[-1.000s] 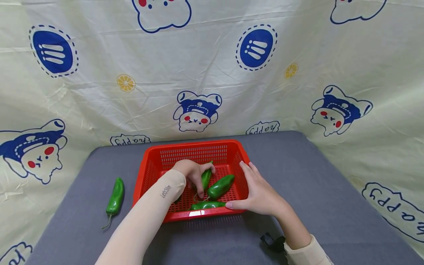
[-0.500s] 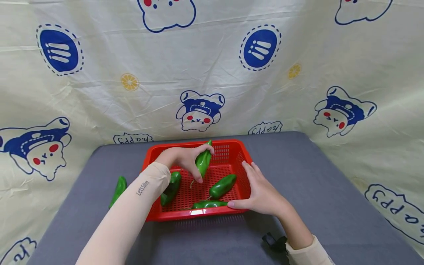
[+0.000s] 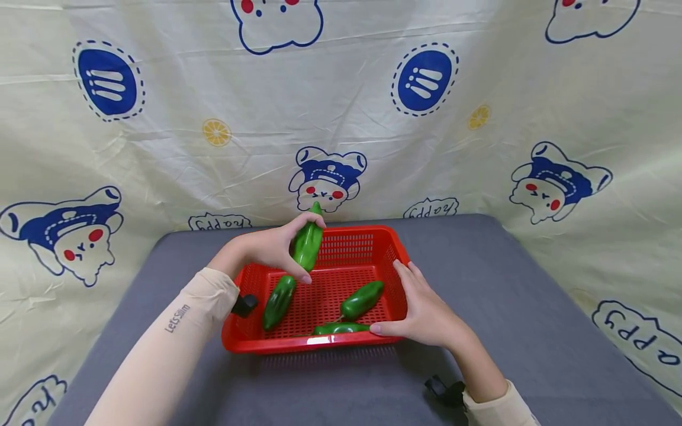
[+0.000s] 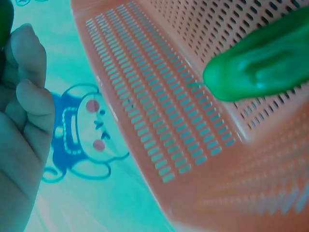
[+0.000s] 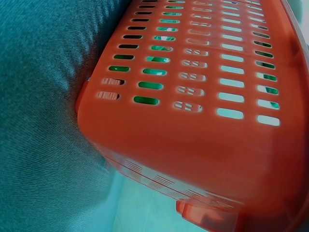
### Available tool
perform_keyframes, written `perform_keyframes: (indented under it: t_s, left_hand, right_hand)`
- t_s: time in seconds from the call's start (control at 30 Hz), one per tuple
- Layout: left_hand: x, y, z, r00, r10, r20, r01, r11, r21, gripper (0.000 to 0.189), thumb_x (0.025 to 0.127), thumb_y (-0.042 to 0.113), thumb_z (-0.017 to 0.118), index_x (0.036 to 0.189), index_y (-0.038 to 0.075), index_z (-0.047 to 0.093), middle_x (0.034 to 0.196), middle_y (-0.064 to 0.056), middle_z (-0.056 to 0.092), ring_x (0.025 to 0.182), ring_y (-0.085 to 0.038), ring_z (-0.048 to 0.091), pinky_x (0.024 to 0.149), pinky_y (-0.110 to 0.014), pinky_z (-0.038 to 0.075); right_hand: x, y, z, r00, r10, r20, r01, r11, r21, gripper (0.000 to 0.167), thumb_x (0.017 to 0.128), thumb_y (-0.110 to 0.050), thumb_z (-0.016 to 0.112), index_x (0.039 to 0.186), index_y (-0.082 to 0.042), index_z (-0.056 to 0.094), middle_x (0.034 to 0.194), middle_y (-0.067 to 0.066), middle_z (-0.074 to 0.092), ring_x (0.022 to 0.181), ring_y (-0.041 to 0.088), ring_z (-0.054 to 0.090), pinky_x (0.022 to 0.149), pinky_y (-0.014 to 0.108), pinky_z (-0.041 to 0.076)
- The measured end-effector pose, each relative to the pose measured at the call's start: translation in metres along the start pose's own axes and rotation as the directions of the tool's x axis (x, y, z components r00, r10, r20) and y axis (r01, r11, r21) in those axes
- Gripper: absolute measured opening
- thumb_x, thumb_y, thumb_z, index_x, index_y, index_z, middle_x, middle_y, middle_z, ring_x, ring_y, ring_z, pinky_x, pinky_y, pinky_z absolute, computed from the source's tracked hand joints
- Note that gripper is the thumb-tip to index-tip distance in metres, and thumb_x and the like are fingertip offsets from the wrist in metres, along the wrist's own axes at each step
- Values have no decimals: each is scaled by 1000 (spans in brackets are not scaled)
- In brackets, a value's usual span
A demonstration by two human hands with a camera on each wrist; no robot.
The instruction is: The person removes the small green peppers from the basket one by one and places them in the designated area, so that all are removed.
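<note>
In the head view my left hand (image 3: 266, 245) holds a long green pepper (image 3: 307, 245) between thumb and fingers, above the back left part of a red plastic basket (image 3: 250, 346). A sliver of that pepper (image 4: 5, 26) shows at the left wrist view's edge. My right hand (image 3: 426, 313) grips the basket's front right corner, thumb on the front rim and fingers along the right rim. Inside lie a dark green pepper (image 3: 279, 302) at left, another pepper (image 3: 362, 300) at right, and one pepper (image 3: 341, 328) partly hidden by the front wall.
The basket stands on a grey cloth-covered table (image 3: 495, 331). A white printed curtain (image 3: 341, 106) hangs behind and at both sides. Black wrist devices show near the left wrist (image 3: 245, 305) and the right wrist (image 3: 444, 390).
My left hand has lifted the pepper out of the basket, upward and to the left. The left forearm now covers the pepper that lay on the table at left. My right hand stays on the basket.
</note>
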State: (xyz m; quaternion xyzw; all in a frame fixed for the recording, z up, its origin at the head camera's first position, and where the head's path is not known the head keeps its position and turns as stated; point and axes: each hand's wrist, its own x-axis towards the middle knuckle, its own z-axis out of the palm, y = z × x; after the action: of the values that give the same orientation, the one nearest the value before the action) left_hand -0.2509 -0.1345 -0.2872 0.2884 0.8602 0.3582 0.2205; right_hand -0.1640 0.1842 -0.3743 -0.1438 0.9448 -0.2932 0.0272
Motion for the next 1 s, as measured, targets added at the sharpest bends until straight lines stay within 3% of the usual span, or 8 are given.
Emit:
perform_keyframes:
  t_s: [0.27,0.57,1.0]
  left_hand:
    - [-35,-14,-14,998,3,-66,-10,994,-113,94,75,14,86,139,34,21,132,-15,35,113,-33,49,84,-38,55]
    - [-73,-39,-28,991,-37,-128,17,988,-152,94,76,12,84,140,29,18,126,-21,36,103,-34,54,78,-40,56]
    - [-131,-98,-27,967,-118,-227,63,970,-236,92,78,8,81,140,21,14,119,-23,35,90,-30,59,75,-39,56]
  right_hand:
    - [0,1,0,1000,-6,-4,6,1000,2,126,66,-64,80,159,-11,13,166,15,10,151,39,12,98,65,46]
    - [0,0,0,1000,-6,-2,6,1000,-2,126,67,-63,80,159,-10,13,165,16,10,151,40,13,100,67,43]
    - [1,2,1,1000,-18,0,18,1000,1,125,67,-64,80,159,-10,13,165,15,11,151,39,12,100,67,43]
